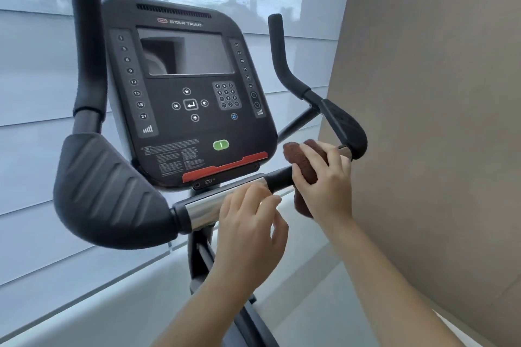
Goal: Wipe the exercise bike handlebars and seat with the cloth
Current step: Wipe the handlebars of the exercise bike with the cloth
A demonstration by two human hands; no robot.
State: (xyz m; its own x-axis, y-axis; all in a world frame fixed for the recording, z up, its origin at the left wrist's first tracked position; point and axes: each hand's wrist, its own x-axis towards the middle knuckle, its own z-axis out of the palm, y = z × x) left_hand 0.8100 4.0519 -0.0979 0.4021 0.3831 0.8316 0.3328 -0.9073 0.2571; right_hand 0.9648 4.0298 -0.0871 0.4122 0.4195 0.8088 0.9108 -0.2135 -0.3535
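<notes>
At the exercise bike, the right hand (324, 177) is clamped around a brown terry cloth (296, 151), which is folded over the right end of the handlebar crossbar (203, 208). The cloth sits between the bar's black sleeve (279, 177) and the right elbow pad (345, 124), with one end bunched above the bar and the other hanging below the wrist. A short stretch of bare metal shows between the knuckles and that pad.

The left hand (251, 228) lies over the chrome middle of the same bar, just beside the right hand. Its fingers are loosely bent and its thumb is on the near side. From my feed I cannot tell whether it clasps the bar or only rests there.

The wide, ribbed left elbow pad (107, 191) fills the lower left of my view, at the bar's other end. Two foam-covered upright grips rise behind the pads, the left upright grip (87, 51) close to the camera and the right upright grip (279, 48) farther off.

Between them stands the black Star Trac console (158, 132). Its screen (186, 53) is dark, and below it are arrow keys and a number pad. A green button (221, 145) sits above a red strip (225, 167) along the bottom edge.

Pale window blinds (33, 79) run behind the machine, and a beige wall (423, 93) closes off the right side.
</notes>
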